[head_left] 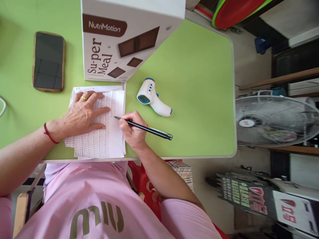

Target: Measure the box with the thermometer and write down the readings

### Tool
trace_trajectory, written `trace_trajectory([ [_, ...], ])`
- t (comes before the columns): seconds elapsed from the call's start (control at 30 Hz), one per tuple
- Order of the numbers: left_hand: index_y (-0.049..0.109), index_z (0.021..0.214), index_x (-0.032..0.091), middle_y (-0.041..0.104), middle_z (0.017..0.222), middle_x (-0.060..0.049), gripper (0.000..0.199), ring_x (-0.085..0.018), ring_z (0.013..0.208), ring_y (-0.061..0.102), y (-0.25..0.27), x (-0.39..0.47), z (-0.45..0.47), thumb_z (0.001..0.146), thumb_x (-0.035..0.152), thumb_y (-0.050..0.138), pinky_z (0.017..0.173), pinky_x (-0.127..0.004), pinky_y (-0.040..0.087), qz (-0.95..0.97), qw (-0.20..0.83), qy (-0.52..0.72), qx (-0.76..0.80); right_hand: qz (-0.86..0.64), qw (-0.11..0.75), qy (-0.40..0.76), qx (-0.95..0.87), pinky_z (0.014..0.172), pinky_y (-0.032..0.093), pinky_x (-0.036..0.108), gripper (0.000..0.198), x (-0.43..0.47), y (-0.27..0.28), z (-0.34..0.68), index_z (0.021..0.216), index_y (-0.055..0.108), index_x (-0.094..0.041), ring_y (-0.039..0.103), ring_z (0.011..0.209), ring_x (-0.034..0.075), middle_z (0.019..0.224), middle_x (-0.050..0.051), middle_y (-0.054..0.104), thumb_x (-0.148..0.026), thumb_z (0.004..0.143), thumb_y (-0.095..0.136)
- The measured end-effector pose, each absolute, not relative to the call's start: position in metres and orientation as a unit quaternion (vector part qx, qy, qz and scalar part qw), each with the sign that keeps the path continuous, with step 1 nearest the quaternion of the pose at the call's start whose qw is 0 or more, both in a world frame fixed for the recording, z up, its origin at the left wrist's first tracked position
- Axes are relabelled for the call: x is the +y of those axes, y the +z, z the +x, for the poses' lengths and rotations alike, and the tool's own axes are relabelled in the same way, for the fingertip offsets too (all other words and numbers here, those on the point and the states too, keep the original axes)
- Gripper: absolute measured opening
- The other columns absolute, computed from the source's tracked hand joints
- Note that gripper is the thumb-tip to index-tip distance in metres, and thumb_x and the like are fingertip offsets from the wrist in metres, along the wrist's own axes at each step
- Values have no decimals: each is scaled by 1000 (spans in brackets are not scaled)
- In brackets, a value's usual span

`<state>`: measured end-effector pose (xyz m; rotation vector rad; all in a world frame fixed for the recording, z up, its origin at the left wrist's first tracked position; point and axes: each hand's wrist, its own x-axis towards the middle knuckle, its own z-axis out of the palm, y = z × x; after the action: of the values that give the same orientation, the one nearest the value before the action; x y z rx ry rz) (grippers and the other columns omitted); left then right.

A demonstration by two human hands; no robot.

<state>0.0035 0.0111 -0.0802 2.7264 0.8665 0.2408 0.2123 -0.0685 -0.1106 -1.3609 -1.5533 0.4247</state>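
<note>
Table [194, 86]: green top with a pale edge; the person sits close against it, seemingly so both forearms can reach over the near edge to the work.
Fan [274, 121]: beyond the table's right end, well apart from the hands.
Box [112, 39]: stands on the table just past the sheets, printed side in view, perhaps set back to leave the near strip for the hands.
Sheets [117, 142]: a loose stack near the table's near edge, between the person and the box; the top one is dense with script, with a blank strip at the right, beside the pen.
Left hand [82, 114]: lies across the sheets, fingers spread and gripping nothing, likely to keep the paper from sliding.
Right hand [134, 129]: at the sheets' right edge, thumb and fingers closed around the pen low near its tip, a hold that would suit fine control.
Phone [48, 63]: flat, screen up and dark, left of the box, out of the way of the left arm.
Thermometer [146, 93]: on its side, right of the box and apart from the right hand.
Pen [152, 131]: slanted, tip at the top sheet by the script, barrel pointing right; firm contact is hard to tell.
Bracelet [48, 135]: red, around the left wrist.
Ring [84, 98]: gold, on a left finger.
</note>
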Motion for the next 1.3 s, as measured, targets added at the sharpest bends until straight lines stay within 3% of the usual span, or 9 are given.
trace_trajectory([
  [0.53, 67, 133, 27, 50, 146, -19, 49, -44, 131, 47, -81, 11, 3, 89, 47, 76, 107, -64, 38, 943, 126, 87, 295, -552, 481, 167, -661, 51, 42, 24, 14, -69, -109, 215, 75, 50, -25, 49, 50, 10, 60, -7, 55, -18, 85, 55],
  [0.8, 68, 131, 27, 51, 145, -19, 49, -45, 131, 48, -86, 12, 3, 87, 44, 79, 107, -66, 37, 939, 140, 112, 293, -567, 501, 179, -628, 50, 41, 24, 12, -69, -110, 212, 77, 51, -26, 45, 48, 10, 56, -9, 49, -24, 87, 56],
  [1.3, 69, 129, 29, 50, 145, -16, 46, -44, 130, 46, -89, 11, 3, 86, 44, 80, 107, -66, 36, 934, 159, 118, 296, -592, 467, 168, -635, 52, 44, 25, 13, -70, -112, 212, 76, 53, -25, 49, 51, 10, 60, -7, 54, -29, 88, 55],
])
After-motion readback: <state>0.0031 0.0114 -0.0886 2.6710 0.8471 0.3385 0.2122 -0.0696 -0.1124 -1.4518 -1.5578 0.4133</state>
